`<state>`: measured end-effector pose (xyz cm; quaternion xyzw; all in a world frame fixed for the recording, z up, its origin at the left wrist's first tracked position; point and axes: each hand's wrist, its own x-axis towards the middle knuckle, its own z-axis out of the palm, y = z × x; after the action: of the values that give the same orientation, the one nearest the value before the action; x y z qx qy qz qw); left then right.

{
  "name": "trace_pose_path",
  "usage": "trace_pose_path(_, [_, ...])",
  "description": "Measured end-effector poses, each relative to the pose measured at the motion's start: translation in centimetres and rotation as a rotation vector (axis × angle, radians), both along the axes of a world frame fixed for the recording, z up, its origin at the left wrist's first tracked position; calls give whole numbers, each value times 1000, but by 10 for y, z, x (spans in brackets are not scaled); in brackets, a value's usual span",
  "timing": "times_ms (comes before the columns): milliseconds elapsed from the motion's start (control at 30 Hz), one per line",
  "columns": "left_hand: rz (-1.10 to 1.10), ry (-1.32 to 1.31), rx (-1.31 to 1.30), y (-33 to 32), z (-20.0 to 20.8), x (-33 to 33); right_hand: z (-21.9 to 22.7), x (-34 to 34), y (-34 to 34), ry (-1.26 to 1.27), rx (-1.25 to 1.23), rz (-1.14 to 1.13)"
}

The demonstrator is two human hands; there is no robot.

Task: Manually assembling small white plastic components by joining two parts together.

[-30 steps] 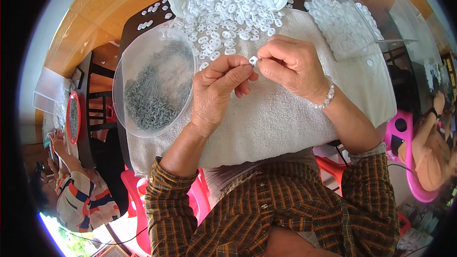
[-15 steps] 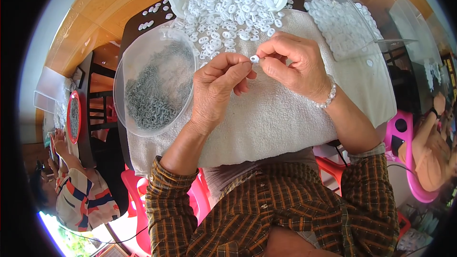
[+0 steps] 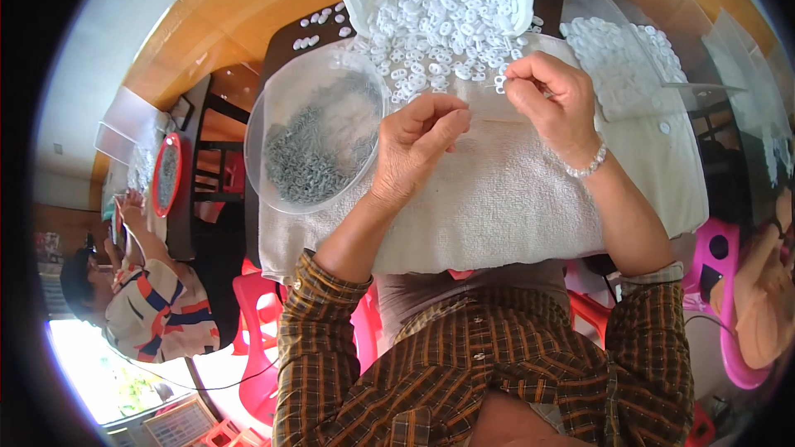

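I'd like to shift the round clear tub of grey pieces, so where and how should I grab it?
I'd grip the round clear tub by its near rim, coming from your side: it is open-topped, so its wall can likely be pinched there, while loose white pieces crowd its far-right edge.

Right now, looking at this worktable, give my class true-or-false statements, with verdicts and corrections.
1. A round translucent plastic basin is left of the left hand. True.
2. The basin holds small grey pieces. True.
3. A bracelet circles the left wrist. False: the pale beaded bracelet circles the right wrist.
4. Both hands touch each other. False: a gap separates the right hand from the left.
5. The cloth is red. False: the towel-like cloth is beige.
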<state>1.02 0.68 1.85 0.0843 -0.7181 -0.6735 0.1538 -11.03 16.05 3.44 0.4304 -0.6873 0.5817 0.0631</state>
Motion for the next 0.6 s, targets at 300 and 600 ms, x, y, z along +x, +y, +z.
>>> trace_pose_path(300, [263,70,-819,-17,0,-21,-7,-15,2,-126,-138,16])
trace_pose_path(600, [179,-143,-1433,-19,-12,-59,-16,-21,2,-96,-192,-40])
